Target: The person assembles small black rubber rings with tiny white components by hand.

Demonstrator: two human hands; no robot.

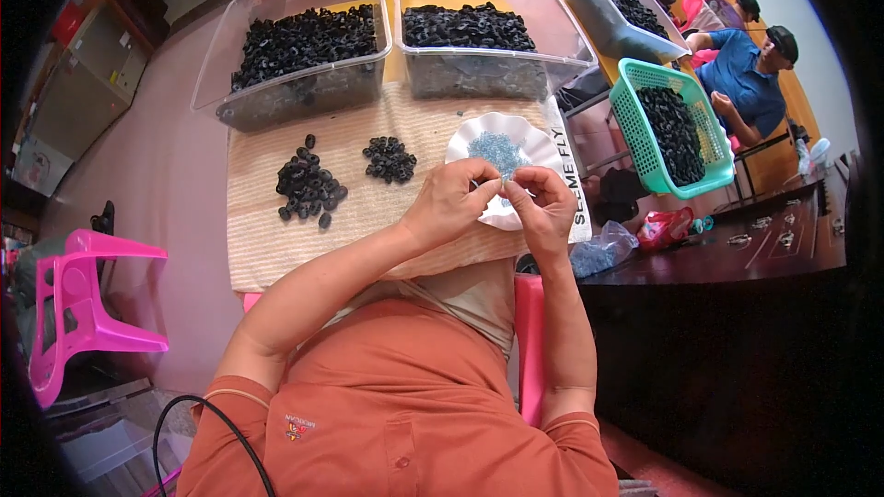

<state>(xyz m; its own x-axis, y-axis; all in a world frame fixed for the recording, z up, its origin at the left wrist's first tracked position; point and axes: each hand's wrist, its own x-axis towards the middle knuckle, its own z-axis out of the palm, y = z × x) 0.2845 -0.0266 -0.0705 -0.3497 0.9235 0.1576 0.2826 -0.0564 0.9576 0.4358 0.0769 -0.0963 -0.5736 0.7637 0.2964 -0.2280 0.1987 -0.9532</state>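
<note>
Both hands meet over the near part of a white scalloped plate [545, 140]. My left hand [451, 199] pinches thumb against forefinger, and the fingertips of my right hand [545, 210] are closed in a pinch beside it. Whatever they hold is too small to make out. Small, clear light-blue pieces [497, 149] lie heaped on the plate. Left of the plate, on a striped beige towel [276, 258], are a compact cluster of black ring-like pieces [389, 160] and a looser pile of black oval pieces [310, 186].
Two clear plastic bins [304, 110] [479, 83] of black pieces stand along the far edge. At right are another clear bin [599, 17], a green basket [645, 161] of black pieces, and a dark table [700, 262]. A pink stool [97, 308] is at left; a seated person [748, 74] works at far right.
</note>
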